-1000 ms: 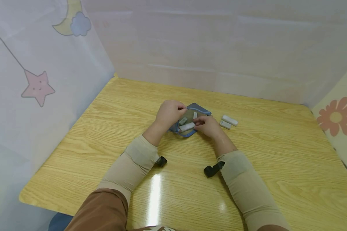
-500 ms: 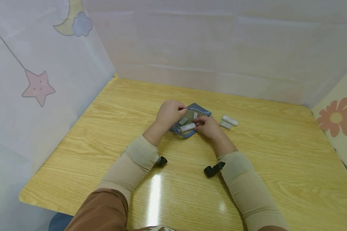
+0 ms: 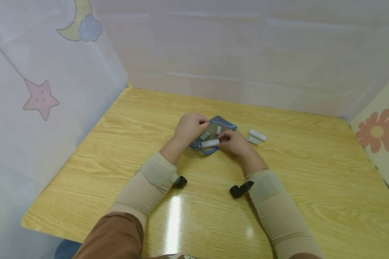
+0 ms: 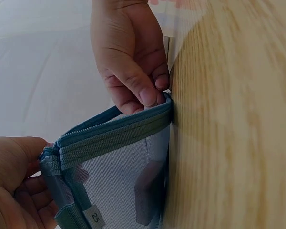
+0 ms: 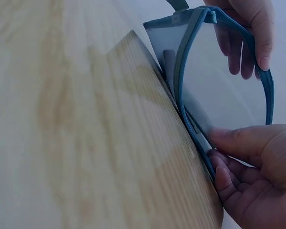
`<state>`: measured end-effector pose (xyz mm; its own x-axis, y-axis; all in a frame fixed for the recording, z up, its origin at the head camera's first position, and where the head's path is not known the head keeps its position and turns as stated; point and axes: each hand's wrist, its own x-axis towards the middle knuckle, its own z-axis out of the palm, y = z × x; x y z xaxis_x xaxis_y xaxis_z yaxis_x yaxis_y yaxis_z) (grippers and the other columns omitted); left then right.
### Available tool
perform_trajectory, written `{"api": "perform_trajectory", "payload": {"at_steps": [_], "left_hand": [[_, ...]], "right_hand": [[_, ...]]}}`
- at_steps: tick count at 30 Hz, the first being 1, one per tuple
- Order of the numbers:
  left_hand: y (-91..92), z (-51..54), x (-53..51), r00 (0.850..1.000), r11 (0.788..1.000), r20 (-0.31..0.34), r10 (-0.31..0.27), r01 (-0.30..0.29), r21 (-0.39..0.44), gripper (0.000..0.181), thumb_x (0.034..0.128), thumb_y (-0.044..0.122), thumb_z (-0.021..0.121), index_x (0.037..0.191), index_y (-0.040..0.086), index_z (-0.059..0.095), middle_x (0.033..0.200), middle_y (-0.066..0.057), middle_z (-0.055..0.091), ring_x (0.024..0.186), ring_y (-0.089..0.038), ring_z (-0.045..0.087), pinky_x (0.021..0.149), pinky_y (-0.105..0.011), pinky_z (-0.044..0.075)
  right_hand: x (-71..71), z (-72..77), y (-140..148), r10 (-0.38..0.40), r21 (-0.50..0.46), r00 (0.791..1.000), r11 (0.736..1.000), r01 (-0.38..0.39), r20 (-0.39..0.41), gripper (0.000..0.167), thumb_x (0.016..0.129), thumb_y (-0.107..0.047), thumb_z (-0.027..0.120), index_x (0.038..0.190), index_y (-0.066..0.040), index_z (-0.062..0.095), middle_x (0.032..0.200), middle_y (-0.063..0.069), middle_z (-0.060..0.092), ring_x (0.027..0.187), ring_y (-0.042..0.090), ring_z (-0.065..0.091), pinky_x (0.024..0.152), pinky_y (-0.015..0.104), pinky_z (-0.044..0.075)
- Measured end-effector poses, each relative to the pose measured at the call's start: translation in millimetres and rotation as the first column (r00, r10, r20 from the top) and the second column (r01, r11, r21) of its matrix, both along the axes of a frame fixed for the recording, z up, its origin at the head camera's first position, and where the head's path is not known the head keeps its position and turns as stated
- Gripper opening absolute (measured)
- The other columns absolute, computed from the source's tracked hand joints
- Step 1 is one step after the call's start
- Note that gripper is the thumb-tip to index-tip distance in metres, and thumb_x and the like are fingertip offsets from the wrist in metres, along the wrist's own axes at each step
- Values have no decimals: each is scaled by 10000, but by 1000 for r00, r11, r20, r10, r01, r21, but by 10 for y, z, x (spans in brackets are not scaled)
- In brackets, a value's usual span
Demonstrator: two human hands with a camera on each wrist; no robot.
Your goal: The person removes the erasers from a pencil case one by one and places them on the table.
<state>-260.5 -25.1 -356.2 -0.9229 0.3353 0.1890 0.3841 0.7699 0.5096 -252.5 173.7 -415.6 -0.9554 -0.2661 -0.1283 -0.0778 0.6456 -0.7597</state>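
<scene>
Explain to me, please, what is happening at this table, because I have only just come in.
A person works with both hands on a small blue zip pouch, which is open. The left hand pinches its edge. The right hand is at the opening, its fingers by the end of a white stick; whether they grip it, I cannot tell. Two small blocks also lie in the pouch, and two pale pieces lie on the table to its right.

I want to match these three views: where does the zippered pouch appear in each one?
Head: the pouch lies just right of centre on the wooden table.
Left wrist: the pouch is low, left of centre.
Right wrist: the pouch is at upper right.
Shared landmark: the left hand, holding the pouch's rim.
</scene>
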Motion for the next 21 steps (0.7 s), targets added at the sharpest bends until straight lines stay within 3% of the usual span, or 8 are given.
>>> {"api": "perform_trajectory", "payload": {"at_steps": [7,21], "left_hand": [[-5,-9,0,1000,1000,-8,0,0,14,184,896,275,586,906,177,742,848,61,686,709,-68,582,649,-227,464],[-12,-25,-14,1000,1000,-14,5,-5,10,190,897,265,586,924,157,740,859,53,686,708,-73,579,643,-229,466]], "right_hand": [[-8,11,5,4,-41,999,999,-2,34,254,821,-117,684,1057,-38,633,999,113,636,908,216,594,767,311,483],[28,78,2,-1,-26,1000,1000,2,23,229,810,-138,699,1021,-55,668,947,87,632,860,200,565,720,294,458]]}}
